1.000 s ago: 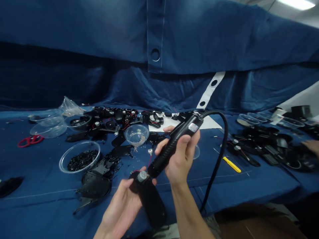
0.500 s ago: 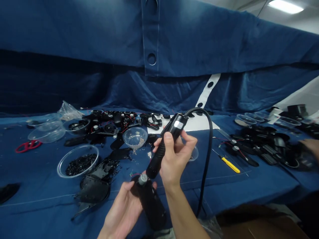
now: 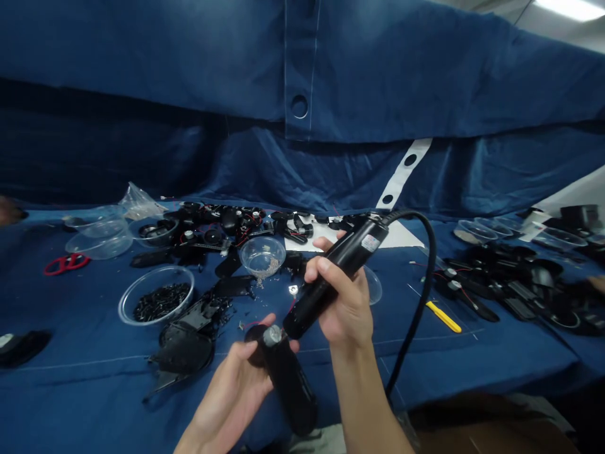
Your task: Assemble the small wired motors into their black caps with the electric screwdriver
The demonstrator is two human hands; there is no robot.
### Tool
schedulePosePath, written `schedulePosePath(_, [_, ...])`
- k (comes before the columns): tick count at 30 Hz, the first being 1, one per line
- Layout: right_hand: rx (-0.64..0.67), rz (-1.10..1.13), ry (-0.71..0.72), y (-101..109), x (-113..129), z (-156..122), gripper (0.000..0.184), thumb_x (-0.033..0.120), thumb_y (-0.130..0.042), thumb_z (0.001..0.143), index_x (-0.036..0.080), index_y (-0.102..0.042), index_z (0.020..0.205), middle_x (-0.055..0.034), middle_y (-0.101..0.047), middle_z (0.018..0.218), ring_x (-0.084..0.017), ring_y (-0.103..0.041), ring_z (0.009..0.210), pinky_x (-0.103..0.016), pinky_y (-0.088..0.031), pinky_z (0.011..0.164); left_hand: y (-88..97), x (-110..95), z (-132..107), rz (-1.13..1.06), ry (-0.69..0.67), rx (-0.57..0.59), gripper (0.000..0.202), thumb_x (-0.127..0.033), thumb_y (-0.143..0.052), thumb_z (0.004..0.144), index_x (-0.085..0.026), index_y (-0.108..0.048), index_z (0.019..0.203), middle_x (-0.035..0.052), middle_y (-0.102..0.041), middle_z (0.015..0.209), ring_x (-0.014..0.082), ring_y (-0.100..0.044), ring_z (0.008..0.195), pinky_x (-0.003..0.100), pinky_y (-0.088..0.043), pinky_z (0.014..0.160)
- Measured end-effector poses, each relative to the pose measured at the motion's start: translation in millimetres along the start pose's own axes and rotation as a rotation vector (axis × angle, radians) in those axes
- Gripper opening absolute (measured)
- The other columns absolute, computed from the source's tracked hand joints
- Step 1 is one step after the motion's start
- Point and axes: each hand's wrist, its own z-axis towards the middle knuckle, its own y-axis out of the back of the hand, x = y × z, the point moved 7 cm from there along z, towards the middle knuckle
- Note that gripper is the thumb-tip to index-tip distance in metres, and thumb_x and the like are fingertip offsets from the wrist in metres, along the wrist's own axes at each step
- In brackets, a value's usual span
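We see a black corded rotary tool (image 3: pixel 363 243) gripped in the right hand (image 3: pixel 347 302), the fingers closed round its barrel much like a pen, a hold that keeps its tip under close control. The left hand (image 3: pixel 227 384) curls around a black plastic casing (image 3: pixel 290 394), holding it tilted so that its round metal end (image 3: pixel 273 335) faces the tool. Tool tip and metal end sit just beside each other, above the blue cloth counter (image 3: pixel 472 372); whether they touch, we cannot tell. The thick cord (image 3: pixel 422 302) loops away to the right, behind the right wrist. Spread around the hands are a clear bowl of black scraps (image 3: pixel 155 270), a smaller clear bowl with pale grit (image 3: pixel 262 238), loose black parts (image 3: pixel 182 353) and red scissors (image 3: pixel 66 265). A yellow-handled screwdriver (image 3: pixel 443 316) lies to the right near more black parts and wires (image 3: pixel 477 284). Another person's hand (image 3: pixel 598 284) shows at the right edge.
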Motion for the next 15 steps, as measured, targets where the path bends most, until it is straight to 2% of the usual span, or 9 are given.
schedulePosePath(3, [0.042,-0.016,0.03,-1.4,2.7,-0.6,0.053,0.025,-0.079,0.083,0.035,-0.058,0.131,0.0059,-0.06,0.091,-0.006,-0.055,0.06,-0.023,-0.048,0.059,-3.4,-3.3,-2.4,0.012,-0.004,0.012,0.061,-0.033,-0.062,0.1,-0.016,-0.045,0.156,0.0182,-0.071,0.135,0.0357,-0.069,0.125,0.044,-0.054,0.099])
schedulePosePath(6, [0.053,-0.033,0.074,-3.7,6.9,-1.7,0.046,0.031,-0.079,0.087,0.035,-0.059,0.128,0.0059,-0.056,0.089,-0.006,-0.05,0.057,-0.024,-0.045,0.056,-7.6,-6.1,-3.2,0.018,-0.023,0.017,0.061,-0.031,-0.062,0.099,-0.014,-0.045,0.155,0.0185,-0.073,0.129,0.0346,-0.07,0.121,0.042,-0.054,0.097])
schedulePosePath(10, [0.074,-0.057,0.139,-8.5,15.0,-2.7,0.041,0.032,-0.079,0.088,0.034,-0.058,0.124,0.0078,-0.052,0.082,-0.005,-0.047,0.052,-0.024,-0.042,0.052,-11.8,-8.6,-2.8,0.031,-0.062,-0.002,0.068,-0.027,-0.065,0.096,-0.013,-0.04,0.158,0.0181,-0.074,0.124,0.0329,-0.072,0.115,0.043,-0.054,0.096])
schedulePosePath(15, [0.105,-0.089,0.16,-11.5,18.1,-2.8,0.046,0.033,-0.081,0.086,0.035,-0.056,0.124,0.0088,-0.053,0.082,-0.005,-0.048,0.05,-0.025,-0.044,0.051,-9.8,-9.9,-0.6,0.015,-0.099,-0.01,0.073,-0.027,-0.07,0.092,-0.017,-0.041,0.158,0.0157,-0.074,0.124,0.0329,-0.071,0.114,0.046,-0.052,0.098])
